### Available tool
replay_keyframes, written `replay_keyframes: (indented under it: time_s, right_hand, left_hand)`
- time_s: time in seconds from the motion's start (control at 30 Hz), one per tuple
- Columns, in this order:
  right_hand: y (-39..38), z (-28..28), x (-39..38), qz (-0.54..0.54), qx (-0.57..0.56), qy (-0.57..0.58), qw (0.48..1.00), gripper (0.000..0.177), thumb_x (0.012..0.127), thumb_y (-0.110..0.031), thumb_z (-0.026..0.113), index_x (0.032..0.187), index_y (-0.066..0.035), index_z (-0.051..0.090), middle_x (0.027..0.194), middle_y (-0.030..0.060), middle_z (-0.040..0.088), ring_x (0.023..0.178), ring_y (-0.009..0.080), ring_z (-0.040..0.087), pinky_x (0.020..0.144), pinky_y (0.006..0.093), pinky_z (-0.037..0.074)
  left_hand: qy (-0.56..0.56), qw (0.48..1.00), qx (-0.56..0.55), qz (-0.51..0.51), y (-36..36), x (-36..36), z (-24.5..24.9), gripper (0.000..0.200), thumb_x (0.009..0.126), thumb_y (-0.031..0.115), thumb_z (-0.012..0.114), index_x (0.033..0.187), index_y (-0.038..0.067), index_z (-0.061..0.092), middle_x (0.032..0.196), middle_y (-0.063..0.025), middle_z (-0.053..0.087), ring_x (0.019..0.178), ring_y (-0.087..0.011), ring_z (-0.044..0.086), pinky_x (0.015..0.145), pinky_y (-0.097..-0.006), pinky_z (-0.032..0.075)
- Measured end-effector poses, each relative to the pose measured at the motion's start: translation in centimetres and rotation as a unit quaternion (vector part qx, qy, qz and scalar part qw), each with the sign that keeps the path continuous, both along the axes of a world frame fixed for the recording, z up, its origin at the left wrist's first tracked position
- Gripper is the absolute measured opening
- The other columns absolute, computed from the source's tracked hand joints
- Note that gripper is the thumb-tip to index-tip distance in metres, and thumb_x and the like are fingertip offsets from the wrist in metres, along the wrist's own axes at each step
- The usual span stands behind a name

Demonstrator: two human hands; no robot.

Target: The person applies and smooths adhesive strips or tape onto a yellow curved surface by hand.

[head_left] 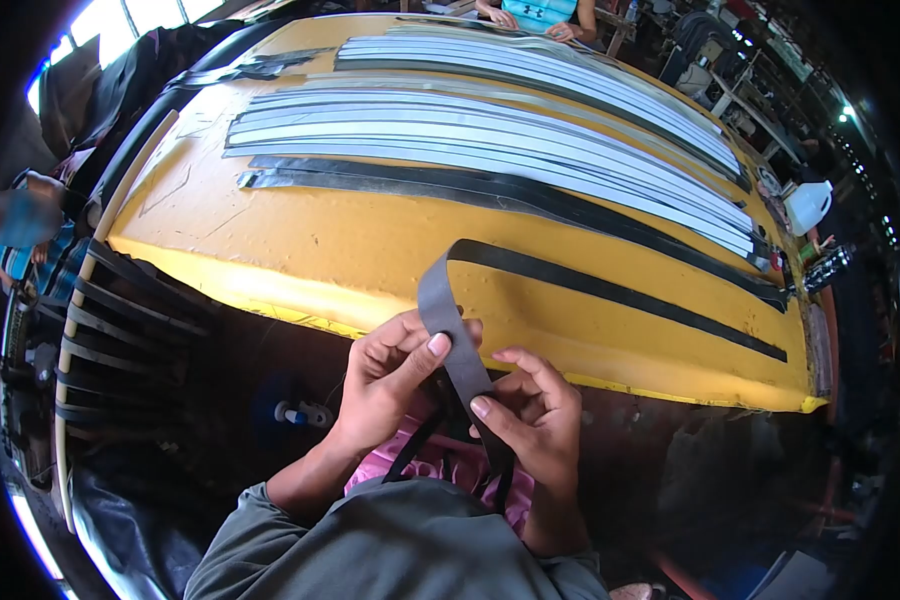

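A long dark strip [435, 300], grey on one face and black on the other, runs between my two hands. My left hand [395, 365] pinches it, thumb on the grey face and fingers behind. Lower down, my right hand [530, 415] grips the same strip with its thumb across it; the index finger is raised. Above my hands the strip arches over and its far part lies along the yellow table [300, 250] toward the right. Its lower end hangs toward my lap, partly hidden by my right hand.
White and grey strips [450, 125] lie in rows across the table, with black strips [400, 183] nearer me. Dark strips hang on a pale rail [77, 300] at left. One person [540, 15] is across the table, another [30, 230] at left. A white jug [808, 205] stands at right.
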State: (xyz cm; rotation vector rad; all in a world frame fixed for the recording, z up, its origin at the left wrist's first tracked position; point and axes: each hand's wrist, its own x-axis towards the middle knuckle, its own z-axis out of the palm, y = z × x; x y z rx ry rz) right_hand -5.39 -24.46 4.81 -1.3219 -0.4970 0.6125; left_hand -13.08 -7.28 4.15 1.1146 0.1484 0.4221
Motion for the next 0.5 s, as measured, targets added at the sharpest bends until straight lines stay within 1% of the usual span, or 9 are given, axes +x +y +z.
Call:
replay_keyframes:
  time_s: [0.07, 0.13, 0.17, 0.23, 0.33, 0.37, 0.43, 0.47, 0.5]
  right_hand:
    - [-0.1, 0.0, -0.1, 0.002, 0.0, 0.001, 1.0, 0.046, 0.088, 0.004, 0.074, 0.13, 0.002, 0.056, 0.088, 0.0106, 0.072, 0.075, 0.0115, 0.07, 0.066, 0.0241, 0.056]
    - [-0.2, -0.1, -0.2, -0.013, 0.009, -0.001, 1.0, 0.046, 0.086, 0.005, 0.075, 0.128, 0.005, 0.055, 0.083, 0.013, 0.07, 0.067, 0.0162, 0.07, 0.059, 0.0262, 0.056]
    - [-0.4, 0.0, -0.2, -0.014, 0.009, -0.002, 1.0, 0.046, 0.086, 0.005, 0.075, 0.128, 0.005, 0.055, 0.083, 0.013, 0.07, 0.067, 0.0162, 0.07, 0.059, 0.0262, 0.056]
    - [-1.0, 0.4, 0.1, 0.006, 0.002, 0.011, 1.0, 0.047, 0.09, 0.004, 0.073, 0.133, 0.004, 0.055, 0.09, 0.0114, 0.072, 0.075, 0.0123, 0.07, 0.068, 0.025, 0.056]
    - [-1.8, 0.4, 0.4, 0.005, 0.016, -0.002, 1.0, 0.048, 0.09, 0.004, 0.072, 0.135, 0.004, 0.054, 0.093, 0.0126, 0.073, 0.076, 0.0133, 0.071, 0.07, 0.0255, 0.057]
    - [-2.1, 0.7, 0.3, 0.001, 0.017, -0.004, 1.0, 0.048, 0.09, 0.004, 0.072, 0.135, 0.004, 0.054, 0.093, 0.0126, 0.073, 0.076, 0.0133, 0.071, 0.07, 0.0255, 0.057]
    - [-2.5, 1.2, 0.2, -0.005, 0.013, 0.032, 0.999, 0.052, 0.09, 0.003, 0.074, 0.137, 0.002, 0.054, 0.096, 0.0134, 0.073, 0.081, 0.0136, 0.071, 0.072, 0.0249, 0.056]
    - [-2.7, 1.0, 0.1, -0.009, 0.015, 0.029, 0.999, 0.052, 0.09, 0.003, 0.074, 0.137, 0.002, 0.054, 0.096, 0.0134, 0.073, 0.081, 0.0136, 0.071, 0.072, 0.0249, 0.056]
    - [-2.8, 0.6, -0.1, -0.011, 0.007, -0.001, 1.0, 0.053, 0.089, 0.002, 0.075, 0.138, 0.001, 0.054, 0.097, 0.0126, 0.074, 0.083, 0.0131, 0.071, 0.073, 0.0247, 0.057]
  left_hand:
    - [-0.015, 0.991, -0.128, -0.04, 0.3, 0.1, 0.4, 0.028, 0.105, 0.009, 0.055, 0.129, -0.003, 0.06, 0.121, -0.0125, 0.07, 0.109, -0.0169, 0.068, 0.098, -0.0332, 0.053]
    - [-0.033, 0.988, -0.144, -0.04, 0.6, 0.6, 0.8, 0.028, 0.105, 0.01, 0.054, 0.129, -0.003, 0.06, 0.124, -0.0131, 0.069, 0.111, -0.0175, 0.067, 0.098, -0.0335, 0.054]
    - [-0.049, 0.985, -0.159, -0.039, 0.8, 1.0, 1.0, 0.028, 0.105, 0.011, 0.053, 0.129, -0.003, 0.06, 0.126, -0.0138, 0.068, 0.114, -0.0182, 0.066, 0.097, -0.0339, 0.054]
    - [-0.057, 0.988, -0.141, -0.03, 1.5, 1.8, 1.4, 0.029, 0.106, 0.012, 0.051, 0.13, -0.003, 0.059, 0.128, -0.0139, 0.067, 0.115, -0.0189, 0.066, 0.098, -0.034, 0.054]
    - [-0.07, 0.986, -0.149, -0.002, 3.1, 3.1, 2.4, 0.032, 0.107, 0.012, 0.049, 0.134, -0.003, 0.055, 0.132, -0.0139, 0.064, 0.119, -0.0211, 0.065, 0.102, -0.0344, 0.053]
    - [-0.075, 0.985, -0.153, -0.005, 3.7, 3.6, 2.5, 0.035, 0.106, 0.013, 0.05, 0.138, -0.003, 0.052, 0.134, -0.0138, 0.063, 0.122, -0.0221, 0.064, 0.102, -0.0353, 0.053]
    - [-0.063, 0.987, -0.143, -0.022, 3.9, 4.3, 3.6, 0.039, 0.106, 0.013, 0.05, 0.142, -0.002, 0.048, 0.136, -0.0135, 0.062, 0.122, -0.0227, 0.064, 0.1, -0.0356, 0.054]
    - [-0.065, 0.987, -0.141, -0.027, 3.7, 4.4, 3.6, 0.039, 0.106, 0.013, 0.05, 0.142, -0.002, 0.048, 0.136, -0.0135, 0.062, 0.122, -0.0227, 0.064, 0.1, -0.0356, 0.054]
    - [-0.056, 0.989, -0.128, -0.044, 3.4, 4.5, 3.5, 0.043, 0.105, 0.015, 0.051, 0.144, -0.002, 0.045, 0.139, -0.0144, 0.06, 0.122, -0.0223, 0.064, 0.1, -0.035, 0.054]
